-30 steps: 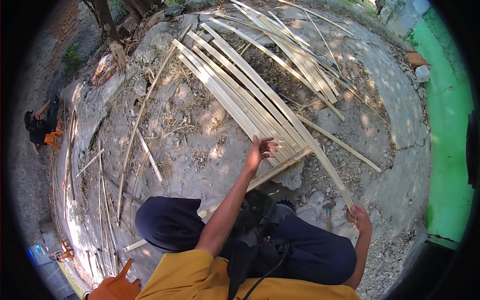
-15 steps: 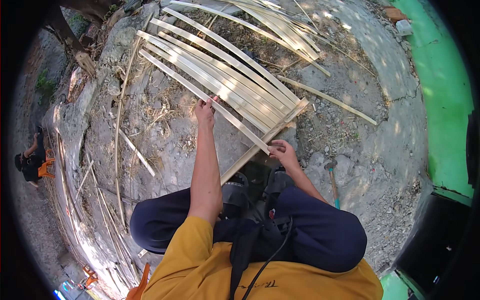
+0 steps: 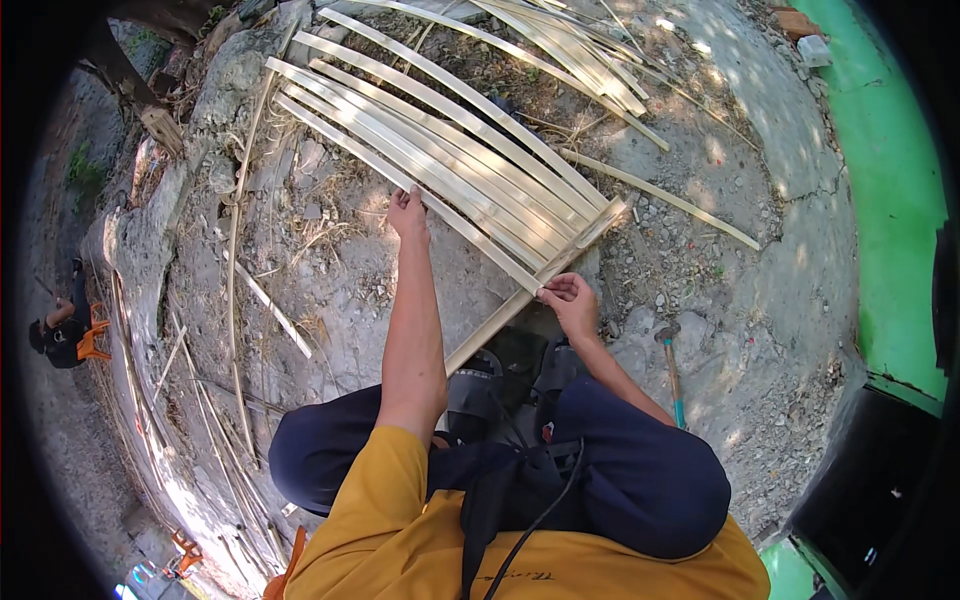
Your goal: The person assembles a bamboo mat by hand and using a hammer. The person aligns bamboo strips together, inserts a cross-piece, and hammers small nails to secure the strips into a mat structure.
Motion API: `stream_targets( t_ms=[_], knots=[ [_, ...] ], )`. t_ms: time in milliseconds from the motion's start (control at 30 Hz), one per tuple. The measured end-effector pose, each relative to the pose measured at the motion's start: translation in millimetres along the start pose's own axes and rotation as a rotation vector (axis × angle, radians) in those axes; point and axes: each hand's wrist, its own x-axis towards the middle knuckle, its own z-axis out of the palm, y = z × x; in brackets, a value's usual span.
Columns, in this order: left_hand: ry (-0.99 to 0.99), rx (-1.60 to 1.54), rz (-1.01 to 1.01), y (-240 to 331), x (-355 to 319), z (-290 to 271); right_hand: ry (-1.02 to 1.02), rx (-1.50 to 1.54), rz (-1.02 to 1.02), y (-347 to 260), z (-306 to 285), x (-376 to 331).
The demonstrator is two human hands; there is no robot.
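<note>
Long pale bamboo strips (image 3: 440, 125) lie side by side in a fan on the ground, their near ends along a bamboo crosspiece (image 3: 490, 325) set at an angle in front of my feet. My left hand (image 3: 407, 213) is closed on the middle of the nearest strip (image 3: 345, 143), thumb and fingers at its edge. At that strip's near end, by the crosspiece, my right hand (image 3: 572, 303) pinches the tip between thumb and fingers. How the strip's end meets the crosspiece is partly hidden by my fingers.
A hammer (image 3: 672, 375) with a teal grip lies right of my right knee. More strips (image 3: 570, 55) are piled at the far side, and thin poles (image 3: 215, 430) lie at left. A person (image 3: 65, 330) sits on an orange chair far left. A green wall (image 3: 880, 200) borders the right.
The nearest strip has shifted closer to its neighbours, and its near end has drawn back toward the crosspiece. Both hands moved slightly with it.
</note>
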Motion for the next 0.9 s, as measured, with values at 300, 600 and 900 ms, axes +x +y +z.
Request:
stream_targets(
  t_ms=[300,600,900],
  knots=[
    [0.022,-0.039,-0.088,6,-20,20,0.016,-0.126,-0.103,-8,-8,4],
    [0.036,-0.092,-0.072,29,-41,21,-0.022,-0.441,-0.332,-21,5,-7],
    [0.045,-0.058,-0.154,23,-40,19,0.013,-0.339,-0.255,-19,1,-12]
  ],
)
